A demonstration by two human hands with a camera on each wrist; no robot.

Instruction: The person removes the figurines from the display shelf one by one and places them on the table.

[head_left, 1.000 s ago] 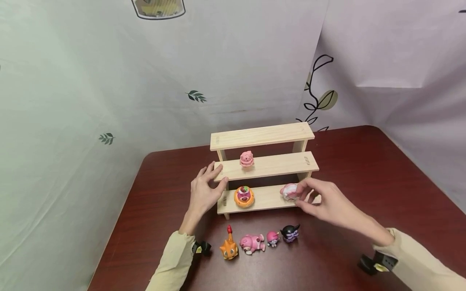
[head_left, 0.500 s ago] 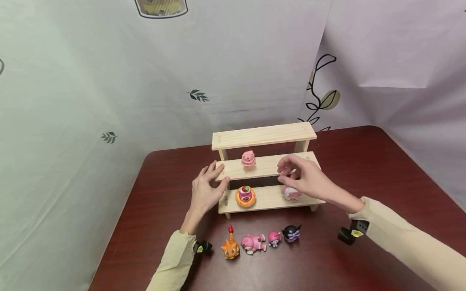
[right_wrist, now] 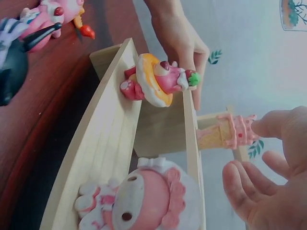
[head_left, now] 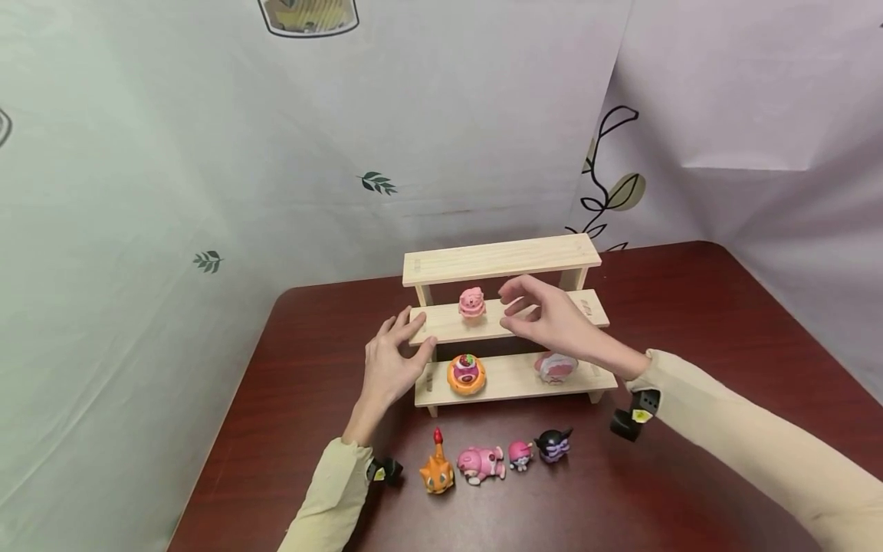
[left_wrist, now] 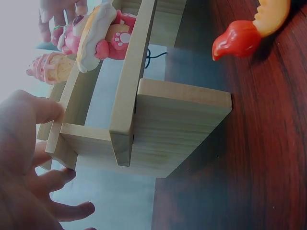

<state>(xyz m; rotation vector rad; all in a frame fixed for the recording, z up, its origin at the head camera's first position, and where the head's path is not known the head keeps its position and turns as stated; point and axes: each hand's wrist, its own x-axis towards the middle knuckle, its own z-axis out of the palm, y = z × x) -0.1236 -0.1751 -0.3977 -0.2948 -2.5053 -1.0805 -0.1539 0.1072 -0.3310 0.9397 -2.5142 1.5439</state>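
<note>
My left hand (head_left: pixel 388 366) grips the left end of the middle board of a three-tier wooden shelf (head_left: pixel 502 259). On that board stands a pink ice cream cone figurine (head_left: pixel 472 303). Just right of it hovers my right hand (head_left: pixel 554 320), thumb and fingers bent and apart, with nothing between them. In the right wrist view a fingertip overlaps the top of the cone figurine (right_wrist: pixel 228 132). The bottom board carries a pink bear figurine in an orange ring (head_left: pixel 466 375) at left. A pink figurine with a white hood (head_left: pixel 556 368) stands at right.
On the dark red table (head_left: pixel 317 368), in front of the shelf, lie an orange figurine with a red-tipped tail (head_left: pixel 437 473), a pink bear figurine (head_left: pixel 480 464), a small pink-topped figurine (head_left: pixel 520 455) and a black figurine with a purple bow (head_left: pixel 554 445). A pale curtain (head_left: pixel 276 153) hangs behind.
My right hand has let go of the white-hooded figurine on the bottom board and moved up and left to beside the cone figurine. My left hand stays on the shelf.
</note>
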